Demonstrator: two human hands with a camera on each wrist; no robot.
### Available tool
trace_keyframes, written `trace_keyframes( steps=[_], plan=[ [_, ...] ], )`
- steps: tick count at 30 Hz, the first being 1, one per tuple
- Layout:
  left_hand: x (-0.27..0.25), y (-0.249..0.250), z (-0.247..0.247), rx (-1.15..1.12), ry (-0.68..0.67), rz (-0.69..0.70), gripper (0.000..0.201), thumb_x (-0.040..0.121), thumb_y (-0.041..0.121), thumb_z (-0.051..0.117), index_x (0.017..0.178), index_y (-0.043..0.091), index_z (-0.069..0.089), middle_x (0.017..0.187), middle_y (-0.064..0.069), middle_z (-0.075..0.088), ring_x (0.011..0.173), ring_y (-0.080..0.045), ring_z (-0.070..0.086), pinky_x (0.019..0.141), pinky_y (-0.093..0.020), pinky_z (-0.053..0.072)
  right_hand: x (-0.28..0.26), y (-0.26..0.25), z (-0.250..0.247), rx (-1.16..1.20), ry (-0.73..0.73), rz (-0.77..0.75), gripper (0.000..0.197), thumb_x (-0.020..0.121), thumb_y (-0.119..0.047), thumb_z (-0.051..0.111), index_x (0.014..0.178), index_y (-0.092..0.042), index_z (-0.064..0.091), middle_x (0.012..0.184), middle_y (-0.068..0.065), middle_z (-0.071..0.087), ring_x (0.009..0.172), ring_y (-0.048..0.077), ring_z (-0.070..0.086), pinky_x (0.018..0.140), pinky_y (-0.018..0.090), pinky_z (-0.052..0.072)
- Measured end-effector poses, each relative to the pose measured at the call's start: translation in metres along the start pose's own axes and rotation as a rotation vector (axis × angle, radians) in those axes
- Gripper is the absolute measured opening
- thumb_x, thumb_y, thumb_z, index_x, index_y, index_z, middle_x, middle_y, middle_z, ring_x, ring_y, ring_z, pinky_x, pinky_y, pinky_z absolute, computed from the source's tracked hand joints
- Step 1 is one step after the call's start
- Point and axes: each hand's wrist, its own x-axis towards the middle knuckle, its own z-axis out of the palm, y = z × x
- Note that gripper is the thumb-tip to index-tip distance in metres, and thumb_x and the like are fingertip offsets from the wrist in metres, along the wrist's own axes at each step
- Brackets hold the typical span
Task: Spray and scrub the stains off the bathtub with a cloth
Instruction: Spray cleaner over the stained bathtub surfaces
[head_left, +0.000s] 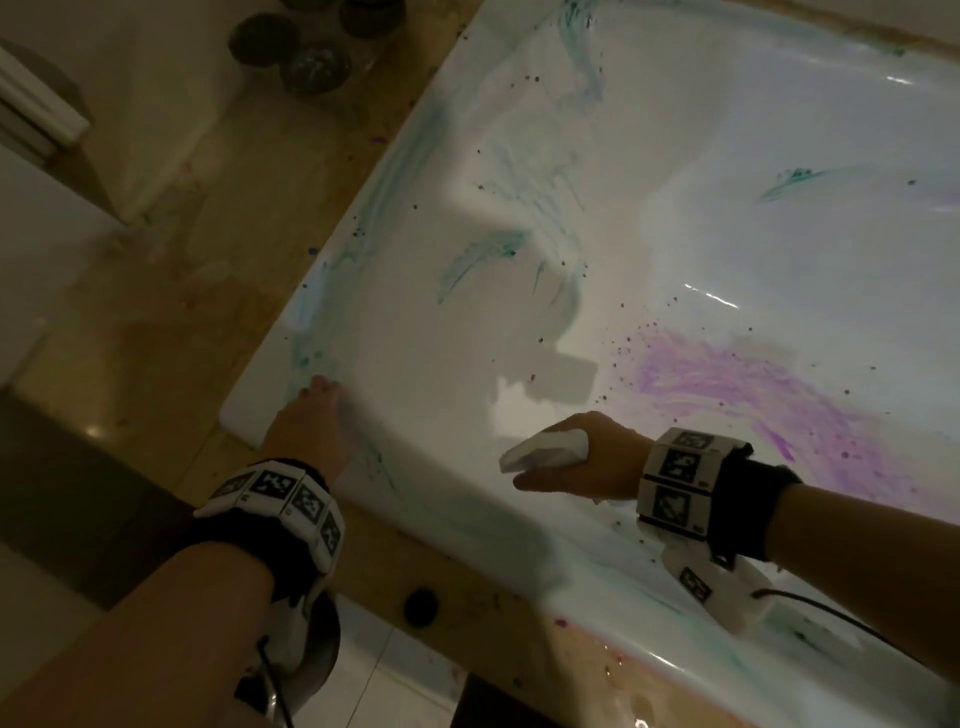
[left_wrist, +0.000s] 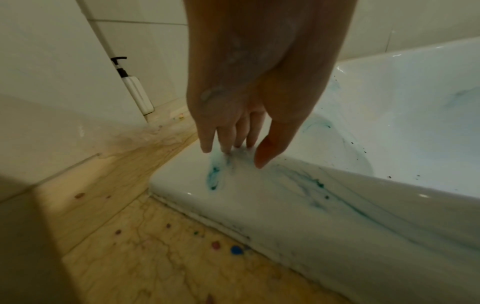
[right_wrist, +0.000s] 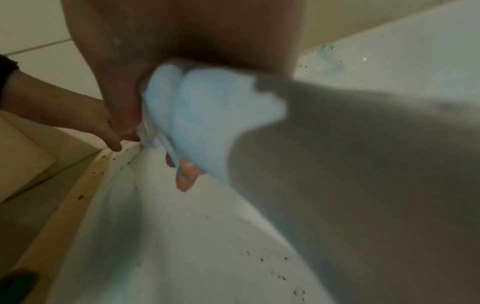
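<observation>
The white bathtub (head_left: 431, 343) is smeared with teal stains (head_left: 483, 254) on its near-left wall and rim, a purple stain (head_left: 727, 384) on the floor at the right, and dark specks. My right hand (head_left: 576, 467) hangs inside the tub over the near wall and grips a folded pale cloth (head_left: 545, 449), which looks light blue (right_wrist: 207, 115) in the right wrist view. My left hand (head_left: 306, 415) rests with straight fingers (left_wrist: 228, 142) on the tub's near-left corner rim, touching a teal smear (left_wrist: 214, 174). No spray bottle shows.
A beige marble ledge (head_left: 208, 291) frames the tub, dotted with coloured spots (left_wrist: 236, 250). A white pump bottle (left_wrist: 135, 88) stands on the ledge against the tiled wall. Dark round objects (head_left: 306, 47) sit at the far end of the ledge.
</observation>
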Motion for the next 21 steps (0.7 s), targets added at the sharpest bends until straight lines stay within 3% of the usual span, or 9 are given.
trace_keyframes(
  steps=[2, 3, 5, 8, 12, 14, 16, 18, 21],
  plan=[
    [-0.001, 0.001, 0.000, -0.001, 0.002, 0.004, 0.045, 0.095, 0.006, 0.040, 0.140, 0.004, 0.034, 0.148, -0.013, 0.030, 0.125, -0.033, 0.041, 0.106, -0.037, 0.032, -0.007, 0.005, 0.004, 0.011, -0.017, 0.035, 0.031, 0.079, -0.041, 0.068, 0.105, -0.024, 0.070, 0.085, -0.005, 0.070, 0.059, -0.003, 0.058, 0.067, 0.014, 0.049],
    [-0.002, 0.003, 0.000, 0.010, 0.007, 0.013, 0.045, 0.095, 0.005, 0.040, 0.139, 0.004, 0.035, 0.147, -0.013, 0.031, 0.125, -0.032, 0.042, 0.106, -0.037, 0.032, -0.010, 0.006, 0.006, -0.018, -0.025, 0.058, 0.030, 0.079, -0.043, 0.067, 0.102, -0.025, 0.071, 0.078, -0.007, 0.069, 0.062, 0.002, 0.059, 0.072, 0.020, 0.051],
    [-0.005, 0.005, -0.001, 0.035, 0.007, 0.027, 0.047, 0.094, 0.005, 0.041, 0.141, 0.005, 0.032, 0.149, -0.012, 0.029, 0.127, -0.031, 0.040, 0.107, -0.036, 0.031, -0.015, 0.010, 0.010, -0.089, -0.022, 0.090, 0.032, 0.079, -0.048, 0.064, 0.099, -0.023, 0.071, 0.066, -0.010, 0.061, 0.061, 0.006, 0.058, 0.071, 0.023, 0.050],
    [-0.009, 0.015, -0.004, 0.062, 0.006, 0.046, 0.050, 0.096, 0.006, 0.039, 0.144, 0.007, 0.027, 0.152, -0.010, 0.024, 0.132, -0.030, 0.035, 0.108, -0.035, 0.029, -0.026, 0.017, 0.007, -0.068, 0.051, 0.174, 0.040, 0.078, -0.049, 0.064, 0.097, -0.015, 0.071, 0.076, 0.002, 0.069, 0.064, 0.012, 0.061, 0.071, 0.027, 0.054],
    [-0.015, 0.033, -0.011, -0.063, 0.058, 0.117, 0.053, 0.093, 0.005, 0.043, 0.145, 0.009, 0.031, 0.150, -0.011, 0.032, 0.133, -0.029, 0.037, 0.110, -0.032, 0.028, -0.052, 0.016, -0.011, 0.035, 0.137, 0.134, 0.036, 0.083, -0.036, 0.065, 0.115, -0.019, 0.066, 0.098, -0.001, 0.068, 0.062, 0.000, 0.054, 0.058, 0.006, 0.043],
    [-0.018, 0.049, -0.016, -0.297, 0.107, 0.210, 0.051, 0.089, 0.002, 0.050, 0.139, 0.010, 0.043, 0.141, -0.012, 0.046, 0.127, -0.025, 0.046, 0.108, -0.029, 0.032, -0.068, 0.015, -0.023, 0.207, 0.351, 0.093, 0.035, 0.081, -0.035, 0.067, 0.111, -0.018, 0.066, 0.090, 0.003, 0.066, 0.058, 0.005, 0.058, 0.058, 0.010, 0.048],
    [-0.026, 0.071, -0.022, -0.543, -0.063, 0.306, 0.053, 0.086, -0.003, 0.056, 0.134, 0.017, 0.048, 0.133, -0.008, 0.054, 0.122, -0.019, 0.052, 0.108, -0.029, 0.036, -0.082, 0.019, -0.034, 0.299, 0.636, 0.064, 0.031, 0.076, -0.048, 0.065, 0.100, -0.029, 0.064, 0.090, 0.008, 0.066, 0.070, 0.020, 0.060, 0.071, 0.031, 0.055],
    [-0.040, 0.099, -0.021, -0.634, -0.370, 0.402, 0.068, 0.082, -0.002, 0.064, 0.139, 0.024, 0.039, 0.135, -0.003, 0.053, 0.125, -0.017, 0.049, 0.107, -0.032, 0.037, -0.093, 0.019, -0.040, 0.400, 0.822, 0.081, 0.031, 0.072, -0.057, 0.064, 0.096, -0.038, 0.055, 0.097, 0.003, 0.063, 0.085, 0.025, 0.060, 0.080, 0.038, 0.052],
    [-0.068, 0.146, -0.001, -0.497, -0.613, 0.567, 0.099, 0.074, 0.017, 0.076, 0.148, 0.034, 0.012, 0.150, 0.002, 0.032, 0.138, -0.017, 0.031, 0.114, -0.039, 0.027, -0.105, 0.016, -0.040, 0.382, 0.902, 0.099, 0.074, 0.064, -0.078, 0.054, 0.126, -0.037, 0.044, 0.111, 0.003, 0.059, 0.097, 0.031, 0.058, 0.085, 0.048, 0.052]
  ],
)
